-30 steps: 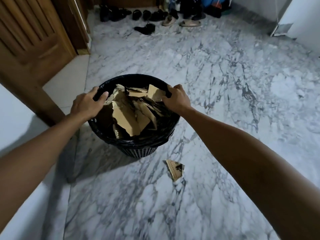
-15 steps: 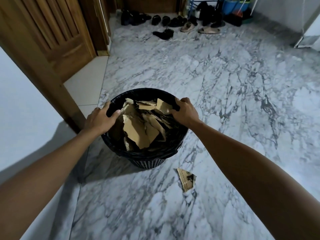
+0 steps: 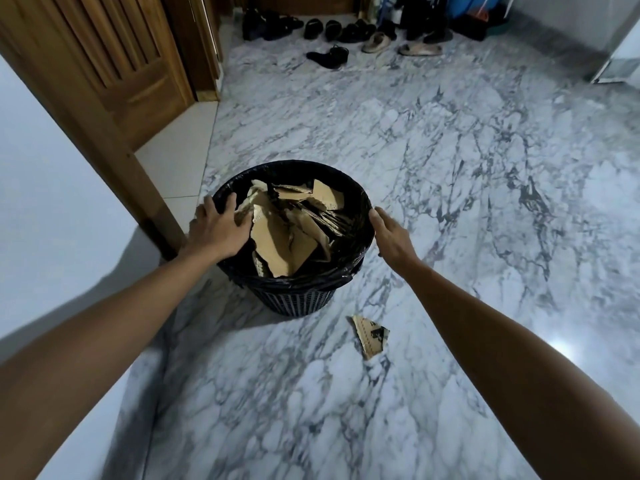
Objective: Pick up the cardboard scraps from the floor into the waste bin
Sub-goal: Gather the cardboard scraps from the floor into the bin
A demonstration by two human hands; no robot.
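Note:
A black waste bin [image 3: 294, 299] with a black liner stands on the marble floor, filled with torn cardboard scraps [image 3: 280, 244]. One small cardboard scrap [image 3: 370, 336] with dark print lies on the floor just in front of the bin, to its right. My left hand [image 3: 218, 230] rests on the bin's left rim with its fingers spread over the edge. My right hand [image 3: 391, 233] is beside the right rim, fingers straight and holding nothing.
A wooden door and frame [image 3: 104, 64] stand at the left next to a white wall. Several shoes [image 3: 329, 57] line the far end of the floor. A white appliance corner [image 3: 620, 57] shows at the upper right.
Both hands gripped the bin's rim before. My right hand has come off the rim and straightened, and my left hand's fingers have spread. The view has pulled back from the bin.

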